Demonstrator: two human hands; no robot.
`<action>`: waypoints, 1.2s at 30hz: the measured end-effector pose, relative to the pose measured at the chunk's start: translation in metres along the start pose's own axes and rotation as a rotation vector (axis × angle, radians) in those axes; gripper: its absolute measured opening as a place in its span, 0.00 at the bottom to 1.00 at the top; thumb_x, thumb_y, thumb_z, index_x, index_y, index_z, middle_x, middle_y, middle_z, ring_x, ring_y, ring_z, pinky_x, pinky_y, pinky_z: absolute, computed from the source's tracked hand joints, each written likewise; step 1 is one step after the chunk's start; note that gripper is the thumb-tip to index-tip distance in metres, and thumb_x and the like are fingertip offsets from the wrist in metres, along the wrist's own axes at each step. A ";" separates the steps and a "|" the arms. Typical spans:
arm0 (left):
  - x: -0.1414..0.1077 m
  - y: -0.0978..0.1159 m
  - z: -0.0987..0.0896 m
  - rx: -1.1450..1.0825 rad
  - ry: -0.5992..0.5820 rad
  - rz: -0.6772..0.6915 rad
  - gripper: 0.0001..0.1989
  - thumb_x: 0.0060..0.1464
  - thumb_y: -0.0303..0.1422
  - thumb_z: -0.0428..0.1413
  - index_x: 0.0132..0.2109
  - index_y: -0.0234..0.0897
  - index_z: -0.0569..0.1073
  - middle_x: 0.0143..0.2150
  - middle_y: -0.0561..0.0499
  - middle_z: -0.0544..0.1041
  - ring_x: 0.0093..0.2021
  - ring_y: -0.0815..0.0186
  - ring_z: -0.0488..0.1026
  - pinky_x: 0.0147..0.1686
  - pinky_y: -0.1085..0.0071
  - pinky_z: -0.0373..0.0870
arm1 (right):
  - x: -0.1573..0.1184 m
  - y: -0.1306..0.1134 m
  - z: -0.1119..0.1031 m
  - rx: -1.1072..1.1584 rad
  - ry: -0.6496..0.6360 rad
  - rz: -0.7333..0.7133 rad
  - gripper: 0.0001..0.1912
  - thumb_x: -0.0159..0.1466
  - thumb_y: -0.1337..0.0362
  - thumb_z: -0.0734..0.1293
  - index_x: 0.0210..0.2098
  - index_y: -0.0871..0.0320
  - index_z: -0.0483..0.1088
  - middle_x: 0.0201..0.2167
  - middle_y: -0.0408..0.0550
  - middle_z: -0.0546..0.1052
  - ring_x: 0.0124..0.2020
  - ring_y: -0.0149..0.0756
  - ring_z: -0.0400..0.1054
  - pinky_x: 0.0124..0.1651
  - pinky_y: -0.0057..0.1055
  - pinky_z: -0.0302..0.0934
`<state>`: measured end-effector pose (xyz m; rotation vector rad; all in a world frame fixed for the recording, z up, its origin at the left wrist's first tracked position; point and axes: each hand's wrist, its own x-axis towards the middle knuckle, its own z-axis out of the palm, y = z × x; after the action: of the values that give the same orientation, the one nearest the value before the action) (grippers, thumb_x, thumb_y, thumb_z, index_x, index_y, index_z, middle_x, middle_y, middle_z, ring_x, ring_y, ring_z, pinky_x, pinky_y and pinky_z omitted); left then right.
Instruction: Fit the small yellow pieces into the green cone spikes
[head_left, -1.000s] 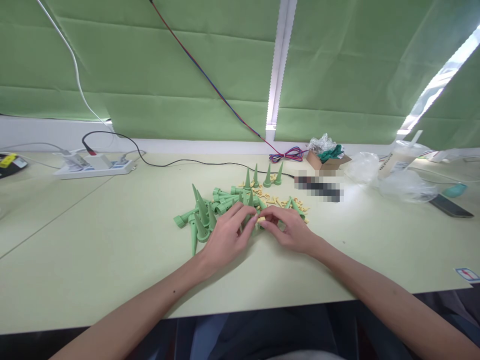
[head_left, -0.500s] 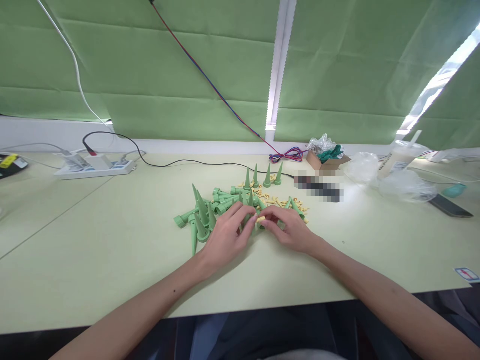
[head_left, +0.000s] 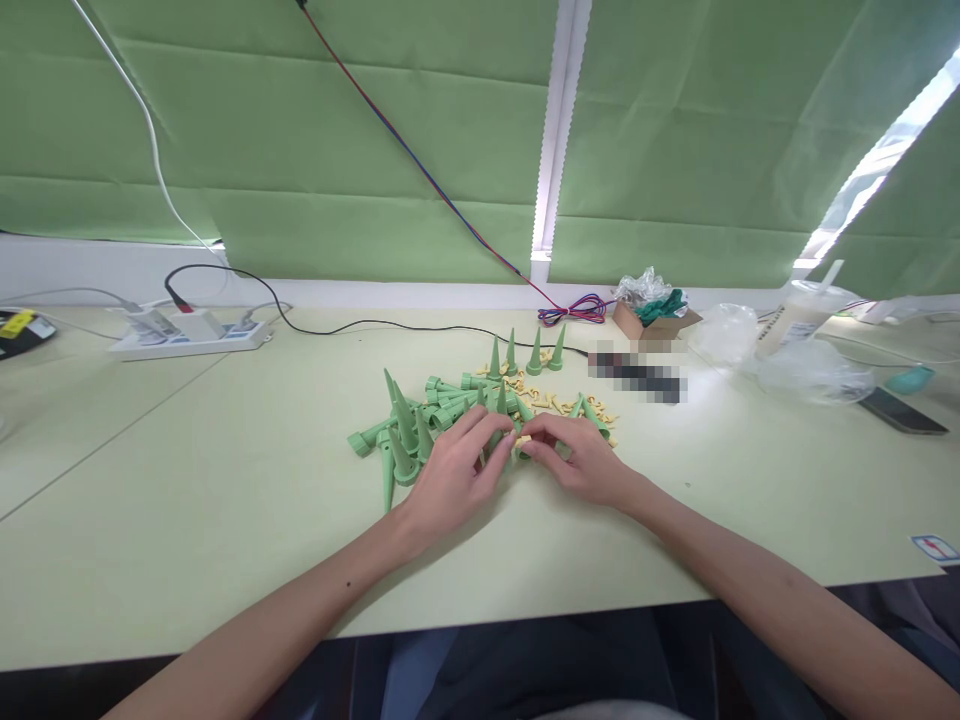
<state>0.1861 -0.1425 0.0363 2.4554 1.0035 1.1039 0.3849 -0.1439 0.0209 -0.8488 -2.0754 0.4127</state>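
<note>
My left hand (head_left: 466, 462) is closed, thumb and fingertips together, over the near side of a pile of green cones (head_left: 405, 425). Close against it, my right hand (head_left: 574, 455) pinches a small yellow piece (head_left: 523, 438) between thumb and index finger. What my left fingers grip, if anything, is hidden. Several green cones lie or stand left of and behind my hands. Small yellow pieces (head_left: 555, 402) are scattered behind my right hand. Further back, more cones stand upright, one of them a green cone (head_left: 535, 355).
A white power strip (head_left: 191, 342) is at the back left. At the back right are a cardboard box (head_left: 652, 325), a cup (head_left: 795, 320) among plastic bags, and a phone (head_left: 902, 411). A black cable (head_left: 390, 322) crosses behind the pile.
</note>
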 end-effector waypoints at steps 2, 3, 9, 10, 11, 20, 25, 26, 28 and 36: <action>0.000 0.000 0.001 0.003 -0.001 0.000 0.06 0.65 0.30 0.49 0.42 0.38 0.70 0.35 0.52 0.70 0.30 0.71 0.66 0.26 0.77 0.64 | 0.000 0.000 0.000 0.002 -0.010 0.003 0.08 0.70 0.62 0.60 0.39 0.57 0.69 0.26 0.44 0.73 0.26 0.31 0.64 0.30 0.27 0.58; 0.000 0.000 0.001 0.007 -0.002 0.002 0.06 0.65 0.30 0.49 0.42 0.38 0.70 0.35 0.51 0.70 0.30 0.71 0.66 0.26 0.77 0.64 | 0.000 0.000 0.000 -0.001 -0.012 0.004 0.08 0.70 0.62 0.60 0.38 0.57 0.69 0.26 0.44 0.73 0.26 0.31 0.64 0.30 0.27 0.58; -0.001 -0.001 0.001 0.033 -0.014 0.012 0.06 0.65 0.30 0.48 0.42 0.38 0.70 0.35 0.52 0.70 0.30 0.71 0.66 0.28 0.75 0.64 | 0.001 0.001 0.000 -0.044 -0.016 0.015 0.12 0.71 0.60 0.59 0.34 0.57 0.68 0.23 0.43 0.71 0.23 0.29 0.61 0.28 0.26 0.55; -0.001 -0.001 0.001 0.039 -0.017 0.014 0.06 0.65 0.30 0.48 0.42 0.38 0.70 0.35 0.52 0.70 0.30 0.71 0.66 0.29 0.75 0.64 | 0.001 0.001 0.000 -0.052 -0.014 0.015 0.13 0.71 0.60 0.59 0.32 0.57 0.68 0.22 0.42 0.70 0.23 0.29 0.61 0.28 0.25 0.55; -0.001 -0.001 0.001 0.046 -0.021 0.017 0.06 0.65 0.30 0.48 0.42 0.38 0.70 0.35 0.52 0.70 0.30 0.71 0.66 0.29 0.75 0.64 | 0.001 0.001 0.000 -0.060 -0.011 0.014 0.13 0.71 0.60 0.59 0.31 0.57 0.67 0.22 0.41 0.69 0.22 0.29 0.60 0.28 0.25 0.54; -0.001 -0.001 0.001 0.045 -0.024 0.036 0.07 0.65 0.30 0.48 0.43 0.38 0.70 0.34 0.51 0.71 0.30 0.69 0.68 0.30 0.73 0.65 | 0.001 0.002 0.001 -0.147 -0.029 0.009 0.23 0.73 0.56 0.55 0.22 0.56 0.58 0.16 0.38 0.59 0.19 0.27 0.53 0.26 0.26 0.50; -0.001 0.000 0.001 0.031 -0.020 0.028 0.06 0.65 0.30 0.49 0.42 0.38 0.70 0.34 0.52 0.70 0.29 0.71 0.67 0.30 0.74 0.65 | 0.001 0.002 0.000 -0.099 -0.039 0.037 0.20 0.73 0.57 0.56 0.26 0.57 0.64 0.18 0.39 0.65 0.20 0.28 0.58 0.27 0.25 0.53; -0.001 0.000 0.001 0.027 -0.018 0.025 0.06 0.65 0.30 0.49 0.42 0.38 0.70 0.34 0.52 0.70 0.29 0.71 0.67 0.29 0.74 0.65 | 0.001 0.001 0.000 -0.071 -0.035 0.043 0.17 0.72 0.57 0.57 0.30 0.57 0.67 0.19 0.40 0.67 0.21 0.28 0.59 0.28 0.25 0.55; -0.001 0.000 0.000 0.018 -0.010 0.019 0.06 0.65 0.30 0.49 0.43 0.38 0.70 0.35 0.52 0.70 0.29 0.71 0.66 0.28 0.75 0.64 | 0.001 -0.001 0.000 -0.011 -0.015 0.043 0.12 0.70 0.57 0.61 0.37 0.57 0.69 0.22 0.41 0.70 0.23 0.29 0.62 0.29 0.25 0.58; -0.001 0.000 0.001 0.011 -0.007 0.010 0.06 0.65 0.30 0.49 0.42 0.38 0.71 0.34 0.53 0.69 0.29 0.72 0.65 0.27 0.76 0.63 | -0.001 -0.002 0.000 0.044 0.015 0.000 0.05 0.68 0.63 0.64 0.39 0.57 0.70 0.27 0.44 0.73 0.27 0.31 0.65 0.31 0.27 0.61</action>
<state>0.1861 -0.1431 0.0355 2.4738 0.9984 1.0952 0.3841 -0.1456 0.0214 -0.8235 -2.0453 0.4498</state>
